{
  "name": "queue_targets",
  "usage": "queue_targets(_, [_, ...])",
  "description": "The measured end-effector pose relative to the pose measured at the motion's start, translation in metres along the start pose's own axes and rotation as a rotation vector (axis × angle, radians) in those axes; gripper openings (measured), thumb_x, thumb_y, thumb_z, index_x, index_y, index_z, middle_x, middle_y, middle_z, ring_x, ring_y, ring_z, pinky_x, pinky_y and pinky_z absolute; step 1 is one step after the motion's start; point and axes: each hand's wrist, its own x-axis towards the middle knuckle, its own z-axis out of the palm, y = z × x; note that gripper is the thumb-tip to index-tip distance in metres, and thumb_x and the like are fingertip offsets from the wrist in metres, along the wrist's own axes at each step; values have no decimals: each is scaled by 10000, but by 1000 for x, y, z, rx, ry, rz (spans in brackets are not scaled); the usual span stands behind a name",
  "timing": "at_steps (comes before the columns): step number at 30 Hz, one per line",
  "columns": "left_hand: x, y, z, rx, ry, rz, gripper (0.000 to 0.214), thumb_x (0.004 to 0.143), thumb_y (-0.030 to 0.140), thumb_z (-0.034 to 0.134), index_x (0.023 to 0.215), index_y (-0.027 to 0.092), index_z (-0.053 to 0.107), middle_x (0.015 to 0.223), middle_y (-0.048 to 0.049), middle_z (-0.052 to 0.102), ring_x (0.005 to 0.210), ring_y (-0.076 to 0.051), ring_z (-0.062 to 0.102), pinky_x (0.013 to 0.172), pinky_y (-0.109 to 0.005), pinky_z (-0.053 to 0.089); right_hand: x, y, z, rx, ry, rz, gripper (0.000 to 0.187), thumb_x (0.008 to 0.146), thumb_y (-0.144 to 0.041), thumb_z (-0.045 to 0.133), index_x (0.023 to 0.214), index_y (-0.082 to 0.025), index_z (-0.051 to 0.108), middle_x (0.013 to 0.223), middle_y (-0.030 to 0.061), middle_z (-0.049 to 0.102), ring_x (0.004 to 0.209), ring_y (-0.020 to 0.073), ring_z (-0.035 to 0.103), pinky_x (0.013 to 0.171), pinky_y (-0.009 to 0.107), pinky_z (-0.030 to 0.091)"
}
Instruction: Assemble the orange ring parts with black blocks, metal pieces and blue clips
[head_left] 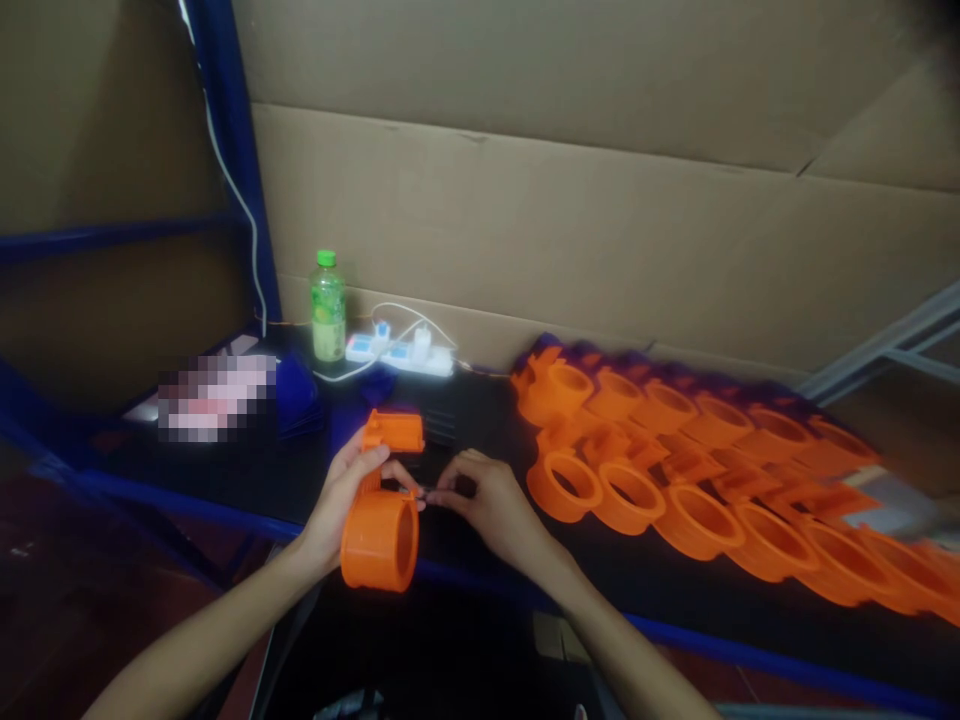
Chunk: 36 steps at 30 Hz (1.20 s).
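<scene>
My left hand (337,505) is wrapped round an orange plastic part (379,545), which has a wide ring at its lower end and a smaller block at its upper end. The ring's opening faces right. Close to the ring's upper edge, my right hand (487,500) has its thumb and forefinger pinched together. A small thin item seems to sit at those fingertips, too small to name. Both hands are above the front part of the black table (480,420).
Rows of similar orange parts (630,495) stand on the right of the table. Behind my hands are a white power strip (401,352) with cables and a green-capped bottle (328,310). Blue pieces (298,395) lie at left. Cardboard (525,220) walls the back; a blue frame (240,160) rises left.
</scene>
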Motion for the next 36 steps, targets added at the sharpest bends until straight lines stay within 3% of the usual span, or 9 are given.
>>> queue_targets(5, [1,0,-2,43,-41,-24,337,926,416,589,1164,181,551,682,-56,703,607,-229,696,606,-389,606,0,-6,-25,254,107,137,291,851,-447,708,780,-172,642,719,3,606,660,123,528,598,241,400])
queue_targets(10, [2,-3,-4,105,-134,-75,311,950,420,545,1156,186,559,635,-53,695,564,-240,700,583,-386,601,8,-15,-52,446,-22,193,324,828,-479,709,818,-159,658,714,8,610,641,112,529,586,232,413])
queue_targets(15, [2,-4,-4,138,-187,-71,376,946,404,561,1234,162,556,677,-83,720,581,-254,713,610,-398,601,11,-20,-49,500,-55,211,332,840,-487,687,824,-156,664,727,12,601,636,108,512,554,222,415])
queue_targets(19, [2,-5,-5,146,-181,-71,400,955,399,555,1273,158,551,641,-78,714,552,-252,706,579,-378,588,10,-26,-49,460,-65,204,332,856,-480,671,827,-150,654,713,6,595,616,100,496,550,220,401])
queue_targets(26, [-1,-1,-1,238,-201,-55,393,947,413,584,1217,128,585,646,-107,733,550,-262,720,504,-288,528,11,-41,-66,169,-115,140,256,914,-402,630,833,-162,665,690,-9,593,617,94,477,561,222,345])
queue_targets(36, [0,-1,1,431,-184,-31,439,931,402,627,1256,108,612,651,-94,753,526,-214,717,510,-221,491,20,-35,-64,74,-230,163,207,871,-350,663,791,-160,655,660,-25,560,597,85,465,545,210,335])
